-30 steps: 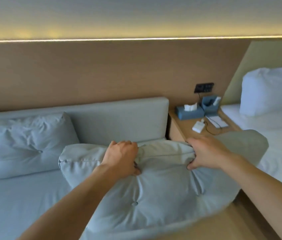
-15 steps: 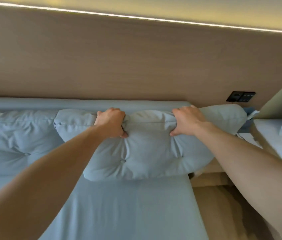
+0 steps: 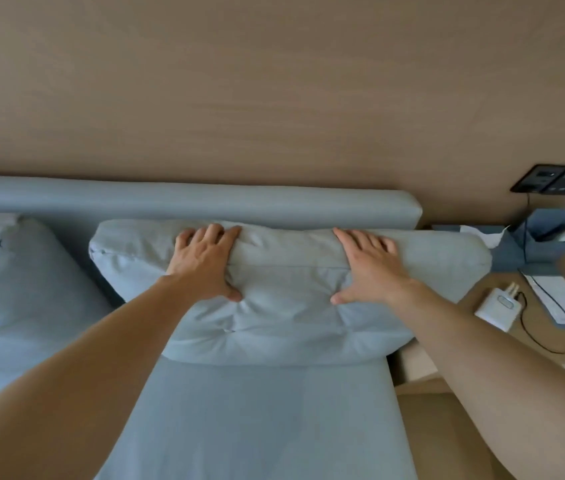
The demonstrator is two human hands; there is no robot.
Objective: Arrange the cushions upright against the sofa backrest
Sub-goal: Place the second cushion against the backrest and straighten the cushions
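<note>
I see the grey cushion standing on the sofa seat against the backrest, under a wood-panelled wall. My left hand and right hand lie flat and spread on its top edge. A second cushion leans alongside; the desk sits right.

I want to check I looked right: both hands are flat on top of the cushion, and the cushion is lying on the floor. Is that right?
Not quite. Both hands, left hand and right hand, are on the cushion, but the head view shows it standing on the sofa seat against the backrest, not on the floor.
</note>
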